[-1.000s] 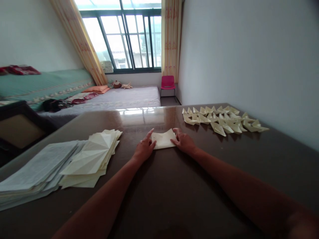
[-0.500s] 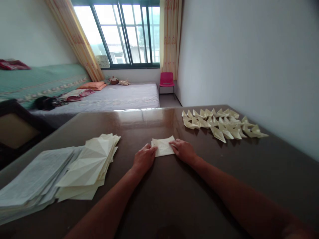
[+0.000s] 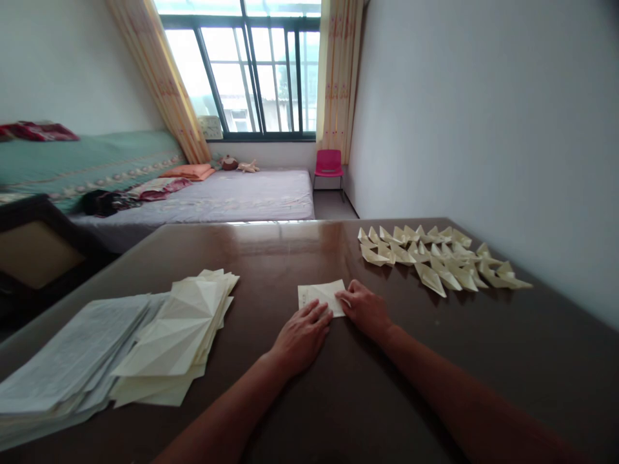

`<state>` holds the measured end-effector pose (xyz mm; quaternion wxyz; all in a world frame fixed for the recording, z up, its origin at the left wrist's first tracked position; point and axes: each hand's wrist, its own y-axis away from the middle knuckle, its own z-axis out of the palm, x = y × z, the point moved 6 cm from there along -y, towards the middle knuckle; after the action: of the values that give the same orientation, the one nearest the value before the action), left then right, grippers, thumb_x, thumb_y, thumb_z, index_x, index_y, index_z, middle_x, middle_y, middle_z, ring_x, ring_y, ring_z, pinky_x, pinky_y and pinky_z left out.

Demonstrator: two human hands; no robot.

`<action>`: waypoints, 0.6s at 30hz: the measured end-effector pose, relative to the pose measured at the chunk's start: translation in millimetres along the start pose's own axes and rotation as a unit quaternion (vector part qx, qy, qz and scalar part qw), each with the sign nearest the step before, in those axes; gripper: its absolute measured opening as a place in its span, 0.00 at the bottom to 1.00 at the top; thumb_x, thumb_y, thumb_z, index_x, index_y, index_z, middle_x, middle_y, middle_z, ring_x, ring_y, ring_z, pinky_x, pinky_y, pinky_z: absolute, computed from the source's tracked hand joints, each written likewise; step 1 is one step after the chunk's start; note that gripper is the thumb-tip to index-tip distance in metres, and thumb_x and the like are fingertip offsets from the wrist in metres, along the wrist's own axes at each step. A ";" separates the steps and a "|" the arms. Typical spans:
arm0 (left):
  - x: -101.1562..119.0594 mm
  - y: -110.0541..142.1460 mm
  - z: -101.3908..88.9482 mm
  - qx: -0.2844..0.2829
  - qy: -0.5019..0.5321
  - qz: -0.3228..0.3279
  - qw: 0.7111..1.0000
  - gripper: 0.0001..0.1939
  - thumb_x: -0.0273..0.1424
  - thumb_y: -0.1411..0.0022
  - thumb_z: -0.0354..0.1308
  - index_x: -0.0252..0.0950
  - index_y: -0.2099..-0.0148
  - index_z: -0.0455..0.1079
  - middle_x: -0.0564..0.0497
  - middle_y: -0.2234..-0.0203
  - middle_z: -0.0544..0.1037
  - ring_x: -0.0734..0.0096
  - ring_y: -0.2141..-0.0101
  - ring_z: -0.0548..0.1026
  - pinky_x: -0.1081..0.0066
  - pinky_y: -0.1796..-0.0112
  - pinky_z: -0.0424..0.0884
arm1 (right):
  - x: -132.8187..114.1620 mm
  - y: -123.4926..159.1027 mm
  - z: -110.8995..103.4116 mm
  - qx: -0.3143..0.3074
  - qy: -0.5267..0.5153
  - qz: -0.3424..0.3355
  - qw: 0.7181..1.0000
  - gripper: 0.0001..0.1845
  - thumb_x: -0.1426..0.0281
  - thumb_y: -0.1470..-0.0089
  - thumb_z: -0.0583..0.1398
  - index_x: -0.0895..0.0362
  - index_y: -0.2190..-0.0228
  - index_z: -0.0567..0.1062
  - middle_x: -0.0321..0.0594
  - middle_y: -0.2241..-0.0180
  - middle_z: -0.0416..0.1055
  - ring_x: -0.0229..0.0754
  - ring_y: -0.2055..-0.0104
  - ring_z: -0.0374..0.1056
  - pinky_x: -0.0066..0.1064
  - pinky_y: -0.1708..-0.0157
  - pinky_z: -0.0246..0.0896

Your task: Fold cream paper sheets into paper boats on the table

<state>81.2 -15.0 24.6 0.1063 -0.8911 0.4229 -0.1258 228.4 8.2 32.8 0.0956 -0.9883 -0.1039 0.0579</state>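
Observation:
A small folded sheet of cream paper point(image 3: 312, 294) lies flat on the brown table between my hands. My left hand point(image 3: 304, 332) rests on its near edge, fingers stretched out and pressing down. At the paper's right edge, my right hand point(image 3: 366, 308) pinches it between thumb and fingers. Several folded paper boats point(image 3: 425, 254) stand in rows on the table to the right of my hands. To the left is a stack of creased cream sheets point(image 3: 178, 328), partly overlapping a pile of printed grey-white papers point(image 3: 72, 351).
The glossy brown table point(image 3: 271, 248) reaches toward a bed point(image 3: 256, 193) beneath the window. A pink chair point(image 3: 329, 164) stands by the far wall, and a dark wooden chair back point(image 3: 39, 241) is at the left. The white wall point(image 3: 483, 129) runs along the right side.
My left hand has moved from gripping the paper's left edge to lying over its near part with fingers stretched. My right hand still holds the right edge. The view has tilted up slightly.

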 end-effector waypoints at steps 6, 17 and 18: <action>-5.6 0.5 -0.6 0.010 -0.014 0.006 1.000 0.17 0.32 0.34 0.49 0.41 0.44 0.67 0.49 0.45 0.70 0.60 0.43 0.66 0.60 0.45 0.66 | -30.5 10.5 -6.1 -0.041 0.019 -0.180 0.983 0.18 0.70 0.40 0.52 0.58 0.50 0.71 0.47 0.50 0.69 0.47 0.50 0.61 0.35 0.52 0.60; -20.9 0.9 -2.4 0.035 -0.074 -0.013 0.997 0.11 0.26 0.36 0.52 0.35 0.52 0.70 0.47 0.55 0.77 0.63 0.52 0.74 0.66 0.56 0.75 | -38.8 -8.1 -8.3 -0.146 0.084 -0.200 0.965 0.12 0.76 0.49 0.57 0.64 0.63 0.76 0.53 0.62 0.74 0.53 0.57 0.67 0.40 0.61 0.63; -22.5 1.8 -2.6 0.040 -0.076 -0.013 0.996 0.11 0.25 0.36 0.53 0.35 0.52 0.69 0.46 0.55 0.78 0.63 0.52 0.74 0.67 0.57 0.75 | -35.0 -8.7 -9.2 -0.133 0.060 -0.205 0.968 0.13 0.74 0.51 0.59 0.64 0.61 0.76 0.53 0.59 0.73 0.53 0.56 0.66 0.40 0.60 0.63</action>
<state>65.3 1.2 23.4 0.1717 -0.8985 0.3968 -0.0756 194.0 7.4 46.8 -0.0207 -0.9513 -0.3055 -0.0362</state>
